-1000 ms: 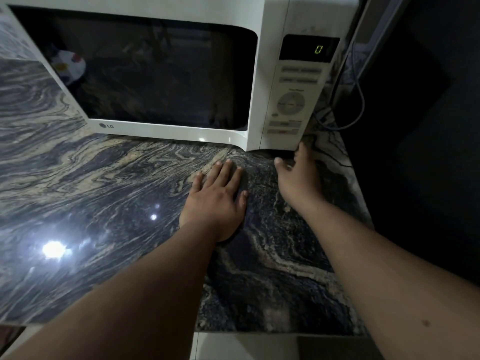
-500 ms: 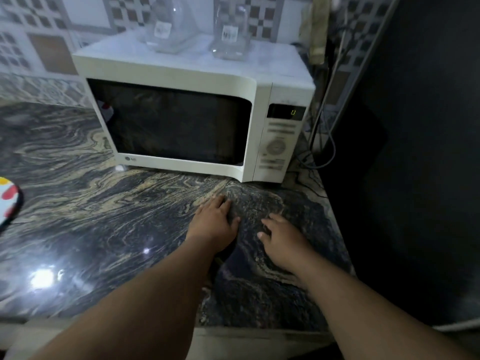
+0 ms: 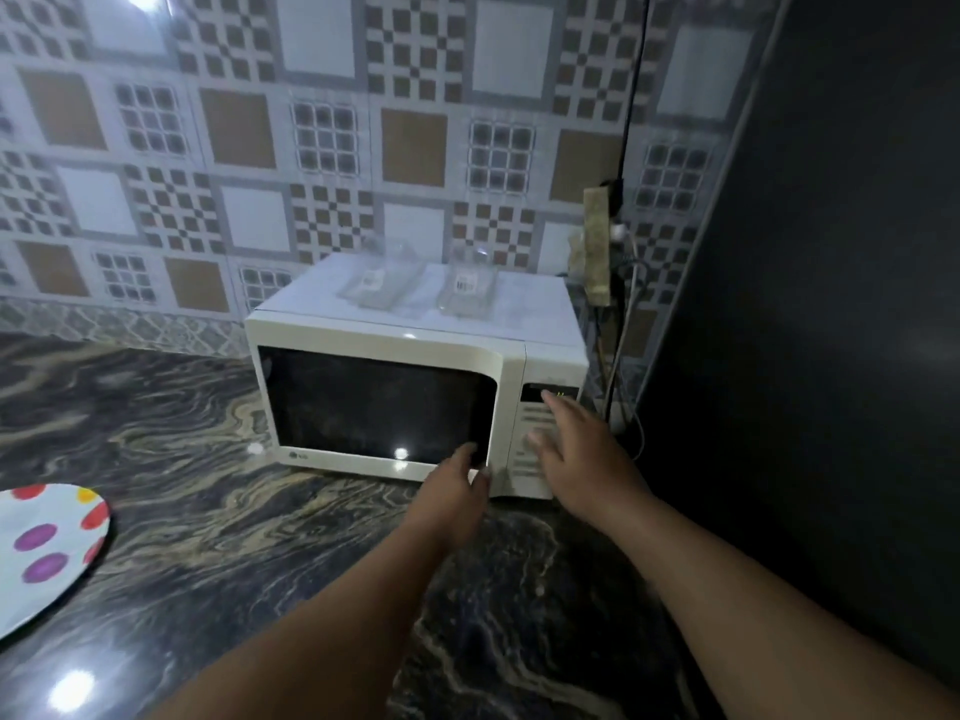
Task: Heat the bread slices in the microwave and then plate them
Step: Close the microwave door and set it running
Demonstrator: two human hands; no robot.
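Taking the microwave (image 3: pixel 415 387) as the landmark: far to its left, at the edge of the view, a round plate (image 3: pixel 47 553) lies flat on the desk (image 3: pixel 208 537). It is white with red, purple and yellow dots, it looks smooth and thin, and no bread is on it. The desk is dark polished stone with pale wavy veins, and it reflects the lamps.

The microwave is a cream box with rounded corners and a dark glass door, which is closed. No bread slices can be seen; the glass is too dark to tell if they are inside. On top of it stand two clear containers (image 3: pixel 415 288), probably plastic or glass.

In front of the lower right corner of the door is the left hand (image 3: pixel 457 491), loosely curled, holding nothing, with fingertips close to the door edge. To the right, the right hand (image 3: pixel 582 454) is spread open and empty before the control panel (image 3: pixel 543 433), where a small green display glows.

I judge the step to be operating the microwave, either opening it or setting it. The next move calls for a light, exact press on a flat panel button, or a pull at the door edge.
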